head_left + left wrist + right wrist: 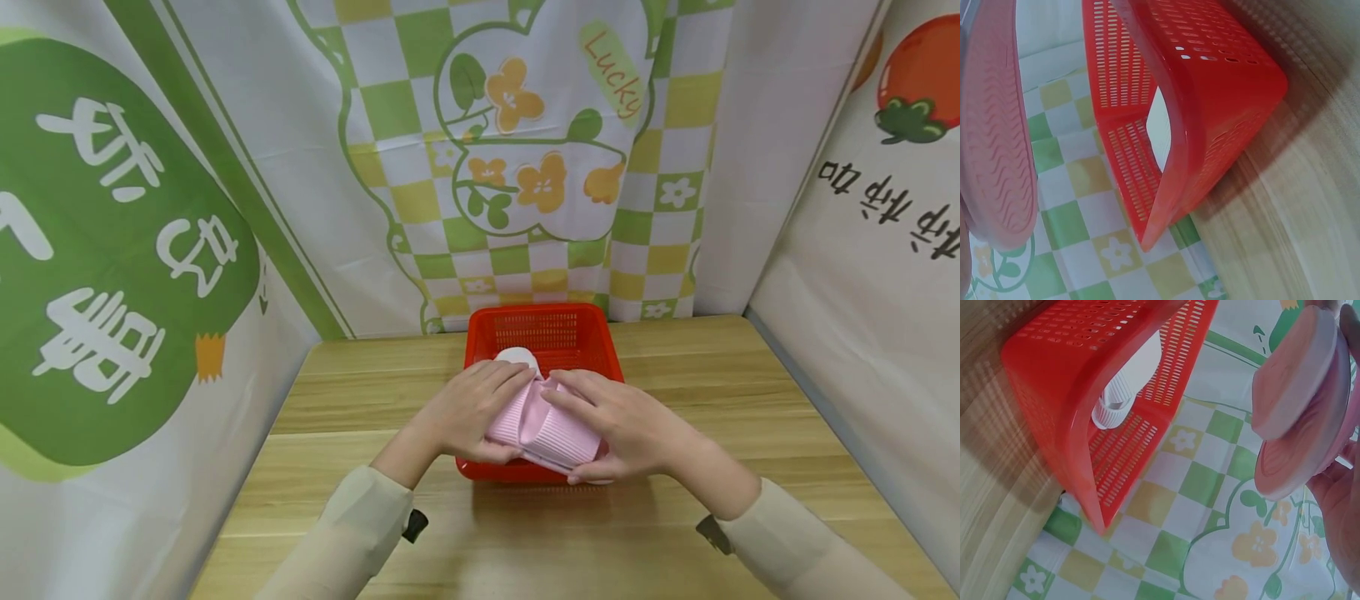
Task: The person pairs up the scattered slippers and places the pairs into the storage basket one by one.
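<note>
A pair of pink slippers (pixel 566 433) with ribbed straps is held above the near side of a red basket (pixel 540 310). My left hand (pixel 476 408) grips the left slipper, its fingers over the top and its thumb at the near edge. The other slipper is in the grip of my right hand (pixel 633 421). In the left wrist view a wavy-patterned pink sole (pixel 1000 144) shows at the left edge. The right wrist view has the two soles (pixel 1297 381) overlapping, raised clear of the basket. Inside the basket lies white footwear with a ribbed strap (pixel 1113 412), partly hidden by the wall.
The basket stands on a wood-grain table (pixel 360 392), near its back edge. Behind it hangs a green and yellow checked curtain (pixel 420 200). Printed cloth walls (pixel 112 250) close off the left and right sides.
</note>
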Tool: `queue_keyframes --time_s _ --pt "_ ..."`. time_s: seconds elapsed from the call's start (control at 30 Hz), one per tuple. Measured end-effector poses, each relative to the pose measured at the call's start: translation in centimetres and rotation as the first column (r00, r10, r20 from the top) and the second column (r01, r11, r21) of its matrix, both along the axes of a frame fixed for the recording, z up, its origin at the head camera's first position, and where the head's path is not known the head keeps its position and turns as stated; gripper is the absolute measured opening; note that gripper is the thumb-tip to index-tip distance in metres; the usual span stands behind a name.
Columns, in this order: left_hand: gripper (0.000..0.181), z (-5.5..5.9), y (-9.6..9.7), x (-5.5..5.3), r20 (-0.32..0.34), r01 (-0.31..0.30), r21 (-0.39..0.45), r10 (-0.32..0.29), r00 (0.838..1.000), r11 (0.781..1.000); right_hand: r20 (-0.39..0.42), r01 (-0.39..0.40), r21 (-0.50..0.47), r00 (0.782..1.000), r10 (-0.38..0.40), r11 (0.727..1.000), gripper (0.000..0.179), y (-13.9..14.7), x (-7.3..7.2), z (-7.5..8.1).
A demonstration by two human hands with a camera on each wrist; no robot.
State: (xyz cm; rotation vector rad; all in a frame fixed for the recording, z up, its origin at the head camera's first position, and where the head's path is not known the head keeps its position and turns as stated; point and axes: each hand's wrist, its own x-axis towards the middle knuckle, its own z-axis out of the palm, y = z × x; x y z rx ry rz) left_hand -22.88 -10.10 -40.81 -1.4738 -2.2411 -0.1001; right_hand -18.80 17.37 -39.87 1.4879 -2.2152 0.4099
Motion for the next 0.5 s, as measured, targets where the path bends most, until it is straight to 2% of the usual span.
queue_keyframes --time_s 0.5 --pt "0.091 -0.16 -0.16 -0.30 -0.014 0.009 0.009 -0.009 1.000 1.000 -0.043 0.016 -0.011 0.999 -0.016 1.000 0.088 -0.48 0.12 0.13"
